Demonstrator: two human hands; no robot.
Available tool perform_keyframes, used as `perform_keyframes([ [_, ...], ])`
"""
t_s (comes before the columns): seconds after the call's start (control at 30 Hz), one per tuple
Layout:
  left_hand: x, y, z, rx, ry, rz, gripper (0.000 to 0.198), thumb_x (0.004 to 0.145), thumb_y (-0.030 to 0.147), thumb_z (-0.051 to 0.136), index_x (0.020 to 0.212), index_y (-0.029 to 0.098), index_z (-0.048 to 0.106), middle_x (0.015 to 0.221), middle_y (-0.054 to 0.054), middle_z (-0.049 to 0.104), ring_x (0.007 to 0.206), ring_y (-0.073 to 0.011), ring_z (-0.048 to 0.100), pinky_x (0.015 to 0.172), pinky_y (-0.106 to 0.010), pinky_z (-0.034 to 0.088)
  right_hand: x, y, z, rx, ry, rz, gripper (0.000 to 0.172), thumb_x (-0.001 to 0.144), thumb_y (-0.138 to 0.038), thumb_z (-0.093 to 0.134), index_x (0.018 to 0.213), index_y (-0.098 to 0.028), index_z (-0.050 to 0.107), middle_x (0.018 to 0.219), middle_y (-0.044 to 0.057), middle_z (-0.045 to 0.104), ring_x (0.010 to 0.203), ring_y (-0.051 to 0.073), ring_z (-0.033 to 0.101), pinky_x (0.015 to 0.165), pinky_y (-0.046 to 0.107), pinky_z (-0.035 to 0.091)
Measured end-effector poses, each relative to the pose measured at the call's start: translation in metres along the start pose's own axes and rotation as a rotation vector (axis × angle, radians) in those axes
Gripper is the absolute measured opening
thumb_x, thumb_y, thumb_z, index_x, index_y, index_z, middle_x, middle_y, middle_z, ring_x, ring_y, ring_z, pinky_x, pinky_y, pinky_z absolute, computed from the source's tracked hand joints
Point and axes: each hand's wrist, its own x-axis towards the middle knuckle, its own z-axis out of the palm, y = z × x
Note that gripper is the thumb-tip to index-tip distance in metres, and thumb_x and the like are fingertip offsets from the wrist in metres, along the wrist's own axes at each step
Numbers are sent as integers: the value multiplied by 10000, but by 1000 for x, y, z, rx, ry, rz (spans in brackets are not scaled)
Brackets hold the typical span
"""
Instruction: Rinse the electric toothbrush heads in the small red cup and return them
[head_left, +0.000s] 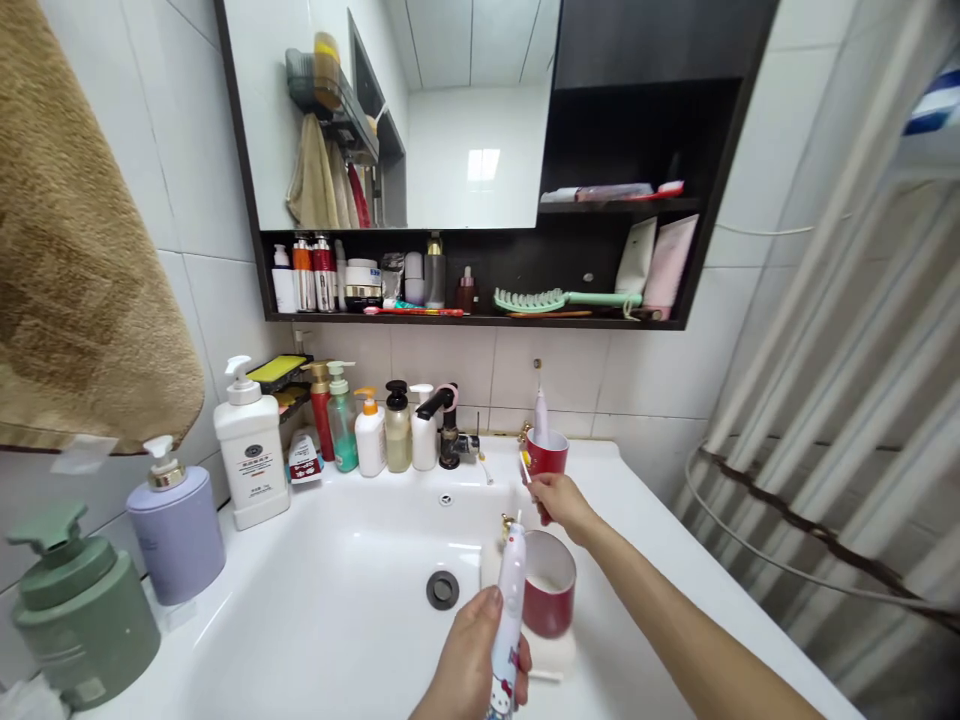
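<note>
My left hand (pixel 466 668) is low in the middle, fingers wrapped round a white electric toothbrush (pixel 509 590) with a cartoon print, held upright over the white sink (pixel 337 600). Just right of it a red cup (pixel 550 595) stands on the sink's rim. My right hand (pixel 561 503) reaches further back, closed on a thin manual toothbrush (pixel 525 466) whose head points up. It is beside a second red cup (pixel 551 455) at the back of the sink that holds another white electric toothbrush (pixel 540 415).
Pump bottles (pixel 251 455) and small bottles (pixel 375 430) line the sink's back and left rim near the black tap (pixel 446 420). A brown towel (pixel 82 250) hangs at left. A mirror cabinet shelf (pixel 480 320) holds toiletries and a green hairbrush. A striped curtain (pixel 847 400) hangs at right.
</note>
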Motion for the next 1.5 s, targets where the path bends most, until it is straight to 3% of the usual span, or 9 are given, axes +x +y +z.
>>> perform_keyframes([
  [0.17, -17, -8, 20, -19, -72, -60, 569, 501, 645, 340, 760, 140, 371, 404, 39, 452, 256, -62, 372, 284, -180, 190, -62, 12, -28, 447, -100, -43, 197, 662, -335, 423, 598, -152, 459, 427, -58, 402, 360, 32, 359, 383, 172, 330],
  [0.27, -23, -16, 28, -1, -124, -65, 604, 501, 654, 327, 788, 125, 385, 398, 38, 445, 262, -61, 376, 292, -181, 199, -78, 22, -31, 837, -167, -10, 194, 615, -328, 499, 553, -147, 463, 371, -68, 388, 339, 21, 332, 370, 152, 305],
  [0.4, -25, -23, 33, 35, -206, -48, 564, 522, 613, 369, 791, 119, 407, 384, 41, 437, 276, -50, 370, 308, -176, 202, -83, 28, -25, 1019, -167, 37, 207, 579, -313, 546, 515, -142, 449, 383, -69, 403, 326, 11, 323, 345, 135, 294],
  [0.57, -23, -24, 35, 42, -189, -53, 503, 540, 557, 419, 780, 115, 415, 371, 44, 436, 270, -48, 359, 307, -175, 202, -86, 28, -20, 1059, -149, 59, 226, 575, -312, 553, 501, -144, 420, 391, -71, 396, 321, 8, 320, 327, 122, 283],
  [1.03, -19, -28, 32, 0, -131, -103, 683, 496, 667, 305, 850, 92, 411, 382, 36, 431, 257, -62, 369, 293, -182, 193, -90, 26, -16, 886, -107, -31, 247, 550, -335, 557, 492, -155, 397, 398, -76, 405, 343, 26, 319, 383, 164, 282],
  [1.3, -18, -27, 28, -114, -153, -140, 563, 509, 585, 424, 838, 130, 394, 415, 46, 446, 262, -53, 379, 293, -175, 210, -94, 23, -12, 875, -218, -42, 194, 610, -335, 502, 608, -140, 499, 467, -47, 457, 424, 48, 397, 451, 179, 330],
  [1.5, -18, -28, 28, -126, -167, -108, 581, 524, 581, 415, 871, 116, 381, 398, 52, 432, 250, -54, 363, 285, -173, 181, -96, 21, -14, 888, -232, -62, 189, 618, -323, 499, 567, -141, 491, 481, -44, 458, 443, 52, 415, 467, 182, 342],
])
